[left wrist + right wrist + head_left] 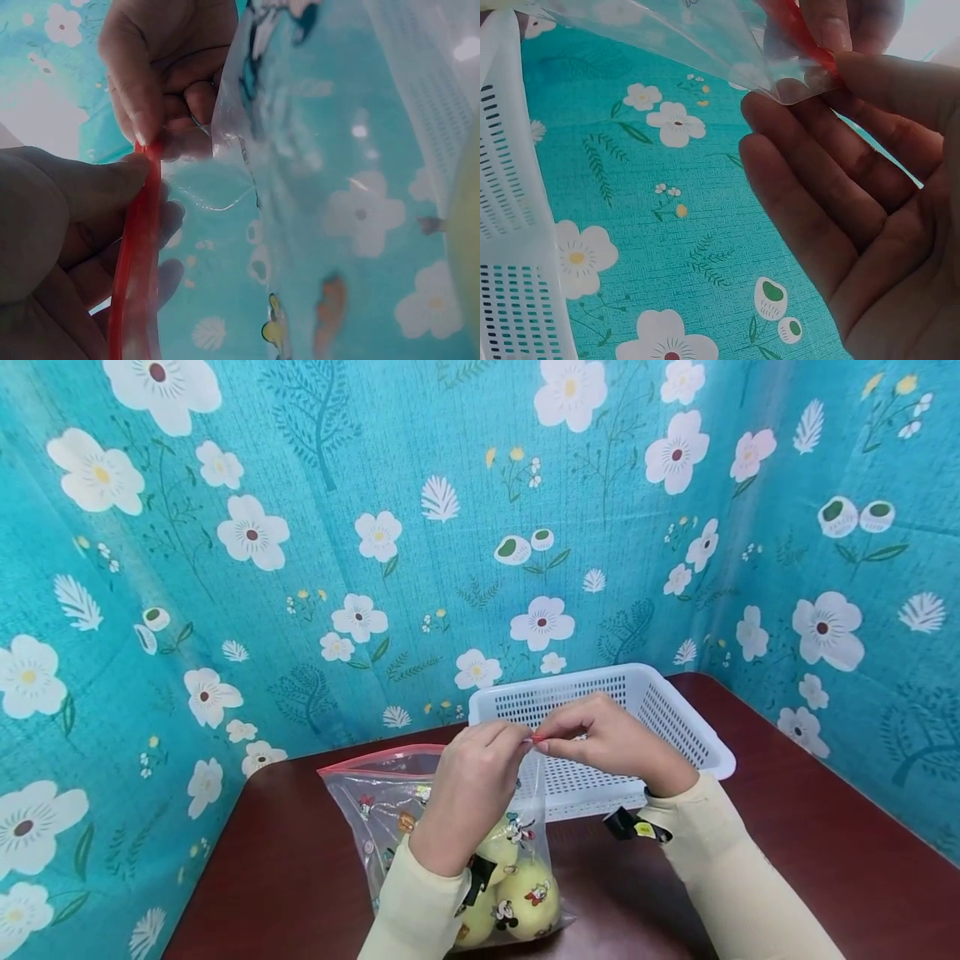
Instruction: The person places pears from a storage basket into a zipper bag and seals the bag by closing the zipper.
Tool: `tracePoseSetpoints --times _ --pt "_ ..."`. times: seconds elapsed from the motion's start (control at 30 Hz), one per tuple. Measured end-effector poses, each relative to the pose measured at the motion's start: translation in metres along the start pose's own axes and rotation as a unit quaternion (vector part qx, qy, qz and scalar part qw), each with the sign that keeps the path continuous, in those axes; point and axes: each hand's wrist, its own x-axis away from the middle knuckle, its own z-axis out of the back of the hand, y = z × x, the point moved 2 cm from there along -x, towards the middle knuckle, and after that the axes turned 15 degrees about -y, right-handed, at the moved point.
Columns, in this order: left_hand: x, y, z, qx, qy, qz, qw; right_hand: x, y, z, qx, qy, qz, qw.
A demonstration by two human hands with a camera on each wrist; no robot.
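A clear zip bag (352, 802) with a red zip strip (137, 247) and cartoon prints stands on the table. Several pale yellow-green round fruits (529, 893) lie in its lower part. My left hand (476, 785) pinches the red strip near the bag's right top corner, thumb on one side and fingers behind. At that corner's very end, my right hand (603, 739) pinches the strip between thumb and forefinger, its other fingers (802, 187) loosely bent. Both hands' fingertips nearly meet. Toward the left, the bag's mouth gapes; my left hand and forearm hide part of the bag.
A white perforated plastic basket (686, 727) stands behind and right of the bag, partly hidden by my right hand. The dark red-brown table (277, 860) meets a blue-green flowered cloth (420, 635) at its back and sides.
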Motion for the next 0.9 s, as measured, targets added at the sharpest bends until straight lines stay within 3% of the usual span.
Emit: tracePoseSetpoints --times 0.37,0.9 --pt "-0.0005 0.0002 0.0018 0.004 -0.006 0.002 1.0 -0.0003 -0.0007 -0.0007 0.0 0.007 -0.024 1.0" --pt "0.002 0.0058 0.0091 0.02 -0.008 -0.007 0.9997 0.0007 -0.0078 0.0009 0.006 0.014 0.04 0.999"
